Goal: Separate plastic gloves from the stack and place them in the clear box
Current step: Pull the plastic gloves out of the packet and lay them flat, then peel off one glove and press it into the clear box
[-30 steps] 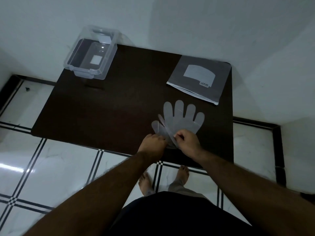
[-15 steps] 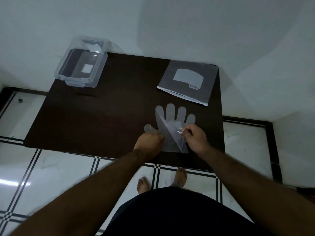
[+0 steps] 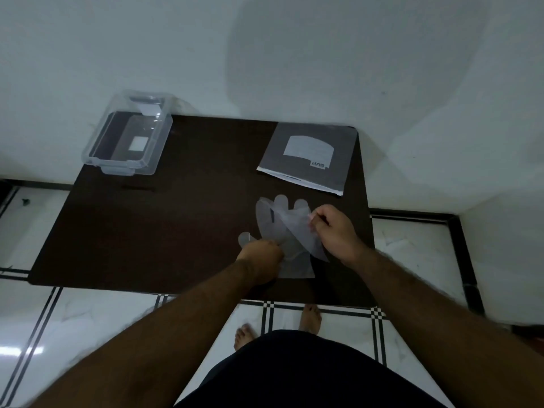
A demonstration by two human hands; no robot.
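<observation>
A stack of thin see-through plastic gloves (image 3: 266,219) lies fingers-away on the dark table (image 3: 182,219), near its front right. My left hand (image 3: 260,259) presses down on the stack's cuff end. My right hand (image 3: 334,231) pinches the edge of the top glove (image 3: 297,231) and holds it folded back across the stack, peeled up to the right. The clear box (image 3: 129,136) stands open at the table's far left corner, apart from both hands, with a white label showing through its bottom.
A grey packet (image 3: 312,156) with a white label lies at the table's far right corner, just beyond the gloves. White walls close in behind and to the right. The floor is white tile with black lines; my bare feet (image 3: 309,318) stand by the front edge.
My right hand has drawn the top glove's edge up and to the right, peeling it off the stack. My left hand has stayed on the cuff end. The camera has shifted a little.
</observation>
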